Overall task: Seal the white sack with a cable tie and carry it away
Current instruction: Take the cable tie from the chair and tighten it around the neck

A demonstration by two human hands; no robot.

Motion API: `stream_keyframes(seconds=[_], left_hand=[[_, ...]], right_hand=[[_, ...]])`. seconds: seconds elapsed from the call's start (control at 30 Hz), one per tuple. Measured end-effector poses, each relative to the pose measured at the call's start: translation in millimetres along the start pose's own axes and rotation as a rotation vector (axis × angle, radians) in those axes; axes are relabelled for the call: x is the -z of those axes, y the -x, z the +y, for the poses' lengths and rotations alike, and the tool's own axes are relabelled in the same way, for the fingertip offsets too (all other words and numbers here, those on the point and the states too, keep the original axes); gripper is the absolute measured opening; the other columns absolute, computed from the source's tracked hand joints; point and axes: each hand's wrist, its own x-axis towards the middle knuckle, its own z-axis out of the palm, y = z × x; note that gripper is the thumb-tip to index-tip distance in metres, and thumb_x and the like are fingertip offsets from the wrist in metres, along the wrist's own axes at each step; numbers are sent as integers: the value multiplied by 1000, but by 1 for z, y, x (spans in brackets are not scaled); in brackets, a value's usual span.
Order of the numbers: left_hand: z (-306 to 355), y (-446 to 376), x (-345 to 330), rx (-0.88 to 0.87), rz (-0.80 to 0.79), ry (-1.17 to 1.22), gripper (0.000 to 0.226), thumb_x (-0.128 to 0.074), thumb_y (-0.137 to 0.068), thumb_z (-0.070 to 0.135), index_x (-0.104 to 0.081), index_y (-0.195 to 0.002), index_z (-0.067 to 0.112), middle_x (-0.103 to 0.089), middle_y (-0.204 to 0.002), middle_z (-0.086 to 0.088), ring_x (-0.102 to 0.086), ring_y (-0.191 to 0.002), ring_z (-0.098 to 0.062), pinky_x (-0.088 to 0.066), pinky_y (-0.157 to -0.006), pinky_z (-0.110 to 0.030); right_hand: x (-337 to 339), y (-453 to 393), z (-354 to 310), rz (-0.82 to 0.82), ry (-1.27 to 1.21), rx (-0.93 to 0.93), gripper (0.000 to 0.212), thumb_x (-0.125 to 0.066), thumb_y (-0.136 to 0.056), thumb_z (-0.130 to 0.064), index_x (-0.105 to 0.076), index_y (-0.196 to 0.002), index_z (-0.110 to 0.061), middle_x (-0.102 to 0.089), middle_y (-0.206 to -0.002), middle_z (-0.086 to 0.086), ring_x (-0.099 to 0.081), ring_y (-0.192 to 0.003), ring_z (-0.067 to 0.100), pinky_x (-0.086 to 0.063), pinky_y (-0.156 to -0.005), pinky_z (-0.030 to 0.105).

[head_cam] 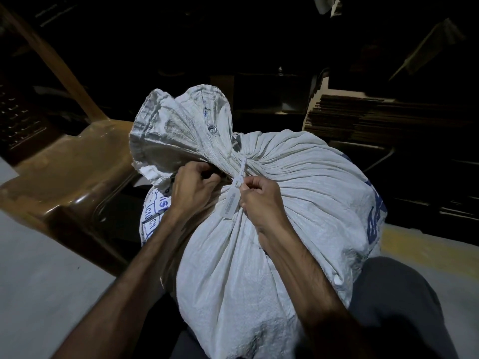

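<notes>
White woven sack (272,229) stands full and upright in front of me, its neck bunched tight with the loose mouth flaring up and to the left above the gather. Around that neck runs the cable tie (239,177), its flat printed tag hanging down just below the gather. My right hand (259,200) is curled closed beside the neck, fingertips pinching the tie where the tag begins. My left hand (193,189) is fisted on the other side of the neck, gripping the bunched fabric. Left of the sack sits a brown plastic chair (77,161); right of it, stacked flat cardboard (363,117).
</notes>
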Motion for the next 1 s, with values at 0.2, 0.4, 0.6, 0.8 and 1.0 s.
stream_keyframes(seconds=[0.2, 0.4, 0.6, 0.8, 1.0], left_hand=[[0, -9, -5, 55, -39, 52, 41, -62, -76, 52, -79, -84, 16, -80, -76, 4, -78, -79, -20, -62, -69, -42], [-3, -8, -10, 180, -71, 193, 37, -63, -72, 46, -77, -78, 13, -77, -71, -6, -76, -71, -26, -63, -70, -54], [3, -18, -15, 403, -72, 457, 20, -76, -72, 20, -81, -85, 6, -82, -88, -13, -79, -86, -29, -60, -77, -43], [23, -19, -10, 598, -90, 625, 9, -73, -80, 4, -73, -74, -2, -77, -62, -7, -76, -57, -20, -64, -55, -32], [25, -17, -18, 545, 42, 510, 10, -77, -72, 8, -73, -74, -1, -76, -75, -13, -70, -67, -30, -53, -59, -34]], right_hand=[[-1, -2, 1, -2, -12, 20, 14, -61, -104, -13, -66, -94, -21, -64, -80, 1, -55, -54, 5, -42, -52, 20], [3, 1, 2, -30, -30, 32, 12, -61, -103, -11, -68, -99, -20, -61, -74, 0, -51, -43, -1, -41, -48, 20], [3, 2, -2, -34, -51, 27, 11, -61, -104, -9, -69, -109, -12, -60, -70, -2, -54, -40, -4, -41, -52, 22], [4, 2, -3, -24, -58, 15, 11, -62, -104, -11, -70, -112, -11, -61, -70, -3, -53, -40, -5, -41, -48, 17], [2, 5, -3, -8, -33, 61, 6, -69, -101, -10, -71, -106, -10, -64, -70, -1, -57, -45, -4, -44, -46, 14]])
